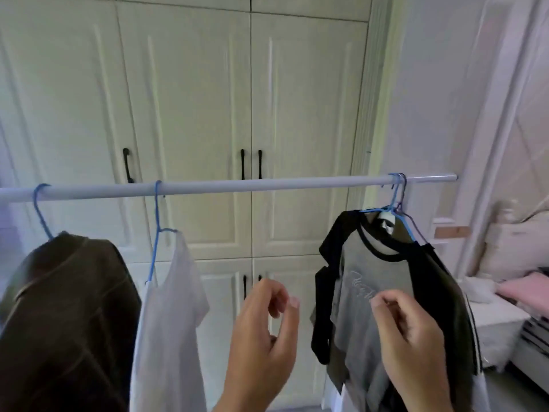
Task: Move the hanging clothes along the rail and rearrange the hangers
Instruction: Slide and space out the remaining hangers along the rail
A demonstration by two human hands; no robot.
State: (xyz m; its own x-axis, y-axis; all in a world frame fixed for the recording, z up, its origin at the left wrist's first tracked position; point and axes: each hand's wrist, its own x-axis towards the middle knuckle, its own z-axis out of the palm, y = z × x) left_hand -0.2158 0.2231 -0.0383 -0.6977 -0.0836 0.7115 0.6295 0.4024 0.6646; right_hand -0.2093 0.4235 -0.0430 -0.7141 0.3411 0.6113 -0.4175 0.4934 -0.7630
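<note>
Both hands are raised, loosely curled and empty: the left hand point(261, 331) before the rail's bare stretch, the right hand point(407, 331) before the grey shirt point(368, 281). Clothes are hung at both ends of the rail point(267, 184). The hangers point(396, 200) bunched near its open right end could be pushed off.

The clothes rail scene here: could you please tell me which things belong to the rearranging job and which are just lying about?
Part of the job:
rail
dark jacket
white garment
grey and black shirt
blue hangers
left hand, empty
right hand, against the shirt; grip unclear

Just lying about:
wardrobe doors
pink folded cloth
curtain
</note>
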